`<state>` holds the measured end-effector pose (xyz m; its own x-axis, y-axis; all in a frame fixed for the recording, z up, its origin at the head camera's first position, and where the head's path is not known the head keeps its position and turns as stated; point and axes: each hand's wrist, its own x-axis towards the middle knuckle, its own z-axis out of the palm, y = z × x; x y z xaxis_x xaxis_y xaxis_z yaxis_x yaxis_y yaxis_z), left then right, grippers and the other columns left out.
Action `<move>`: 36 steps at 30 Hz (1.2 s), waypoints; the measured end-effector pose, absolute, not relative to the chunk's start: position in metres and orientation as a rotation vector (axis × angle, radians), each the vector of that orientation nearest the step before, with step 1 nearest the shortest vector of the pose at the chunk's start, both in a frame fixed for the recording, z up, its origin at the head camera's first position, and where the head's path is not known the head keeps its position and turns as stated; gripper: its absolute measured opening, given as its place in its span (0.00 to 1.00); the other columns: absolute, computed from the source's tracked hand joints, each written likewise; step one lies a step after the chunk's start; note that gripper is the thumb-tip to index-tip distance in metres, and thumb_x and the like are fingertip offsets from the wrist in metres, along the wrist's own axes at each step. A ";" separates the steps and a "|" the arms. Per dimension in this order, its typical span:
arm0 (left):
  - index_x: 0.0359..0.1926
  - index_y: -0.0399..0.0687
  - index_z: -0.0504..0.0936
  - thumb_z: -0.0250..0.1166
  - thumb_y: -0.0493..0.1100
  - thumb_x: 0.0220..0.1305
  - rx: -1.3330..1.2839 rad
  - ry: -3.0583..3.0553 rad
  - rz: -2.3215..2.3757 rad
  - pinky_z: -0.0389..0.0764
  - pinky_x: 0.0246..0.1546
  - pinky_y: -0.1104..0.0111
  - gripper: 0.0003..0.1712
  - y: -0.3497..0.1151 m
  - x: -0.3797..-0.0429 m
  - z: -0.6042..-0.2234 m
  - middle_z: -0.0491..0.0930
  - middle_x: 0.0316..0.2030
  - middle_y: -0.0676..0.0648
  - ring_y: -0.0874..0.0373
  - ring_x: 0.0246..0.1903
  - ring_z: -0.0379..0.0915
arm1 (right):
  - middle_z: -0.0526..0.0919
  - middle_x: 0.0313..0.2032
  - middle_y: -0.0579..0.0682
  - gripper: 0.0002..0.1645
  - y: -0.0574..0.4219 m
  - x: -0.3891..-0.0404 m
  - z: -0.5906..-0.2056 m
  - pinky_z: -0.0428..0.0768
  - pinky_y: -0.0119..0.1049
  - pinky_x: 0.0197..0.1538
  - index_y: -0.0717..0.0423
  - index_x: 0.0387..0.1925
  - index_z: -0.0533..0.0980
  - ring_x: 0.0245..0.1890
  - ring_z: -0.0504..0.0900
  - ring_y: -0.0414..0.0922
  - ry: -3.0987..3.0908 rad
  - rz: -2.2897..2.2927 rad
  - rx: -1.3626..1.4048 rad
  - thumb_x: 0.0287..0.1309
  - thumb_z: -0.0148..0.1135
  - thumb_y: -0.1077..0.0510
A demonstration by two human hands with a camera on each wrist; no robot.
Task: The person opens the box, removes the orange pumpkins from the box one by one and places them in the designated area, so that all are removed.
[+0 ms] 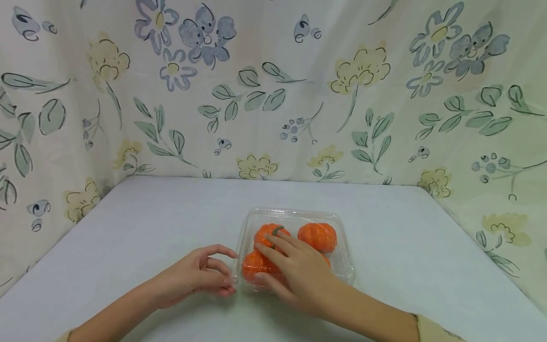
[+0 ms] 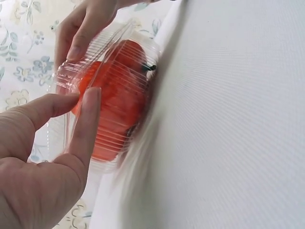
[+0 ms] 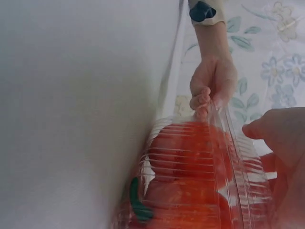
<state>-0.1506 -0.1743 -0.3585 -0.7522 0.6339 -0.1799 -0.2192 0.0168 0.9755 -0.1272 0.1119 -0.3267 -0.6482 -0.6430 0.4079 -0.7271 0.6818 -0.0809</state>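
A clear plastic clamshell box [image 1: 342, 273] sits on the table with several small orange pumpkins [image 1: 317, 237] inside. One pumpkin's green stem shows through the plastic. My right hand [image 1: 301, 273] lies across the lid with its fingers extended, covering part of the pumpkins. At the box's left side, my left hand [image 1: 196, 275] pinches the rim near the front corner between thumb and finger. Seen from the left wrist, the rim [image 2: 107, 57] passes between those fingertips. In the right wrist view, the flanges of lid and base [image 3: 233, 162] run side by side.
The white table [image 1: 183, 209] extends around the box on all sides. Behind it and along both sides hangs a flowered curtain [image 1: 265, 95]. A dark band-like device [image 3: 202, 12] shows at the left sleeve.
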 end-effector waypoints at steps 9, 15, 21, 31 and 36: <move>0.76 0.27 0.60 0.67 0.36 0.70 0.434 1.876 1.757 0.90 0.49 0.61 0.40 -0.175 -0.150 -0.348 0.85 0.48 0.41 0.51 0.43 0.88 | 0.85 0.62 0.49 0.26 0.126 -0.128 -0.330 0.81 0.51 0.67 0.50 0.63 0.83 0.66 0.82 0.50 -2.467 0.446 1.116 0.71 0.67 0.44; 0.76 0.26 0.62 0.65 0.36 0.71 0.477 1.973 1.724 0.89 0.50 0.60 0.38 -0.175 -0.147 -0.341 0.82 0.57 0.36 0.50 0.46 0.87 | 0.86 0.59 0.48 0.23 0.137 -0.128 -0.332 0.83 0.50 0.65 0.51 0.61 0.84 0.64 0.83 0.50 -2.438 0.479 1.140 0.70 0.68 0.46; 0.74 0.25 0.65 0.64 0.38 0.75 0.480 2.023 1.723 0.90 0.49 0.61 0.34 -0.172 -0.143 -0.338 0.78 0.62 0.33 0.49 0.47 0.86 | 0.87 0.58 0.46 0.20 0.148 -0.127 -0.334 0.84 0.50 0.64 0.51 0.57 0.86 0.62 0.84 0.49 -2.369 0.514 1.157 0.68 0.70 0.49; 0.72 0.27 0.70 0.67 0.44 0.75 0.455 2.148 1.731 0.89 0.51 0.60 0.34 -0.161 -0.134 -0.336 0.72 0.69 0.29 0.49 0.48 0.87 | 0.89 0.52 0.44 0.13 0.164 -0.127 -0.338 0.87 0.50 0.58 0.49 0.51 0.88 0.57 0.86 0.47 -2.254 0.556 1.168 0.73 0.66 0.50; 0.70 0.36 0.76 0.70 0.48 0.72 0.523 2.392 1.640 0.88 0.52 0.61 0.33 -0.155 -0.129 -0.337 0.75 0.69 0.34 0.49 0.51 0.86 | 0.89 0.50 0.41 0.11 0.172 -0.129 -0.340 0.86 0.42 0.58 0.47 0.49 0.89 0.54 0.87 0.46 -2.171 0.594 1.173 0.74 0.65 0.50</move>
<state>-0.1287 -0.1548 -0.3371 -0.9186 0.3933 0.0387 0.1778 0.3239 0.9292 -0.1289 0.1721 -0.3401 -0.4340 -0.5880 0.6825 -0.8536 0.5107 -0.1028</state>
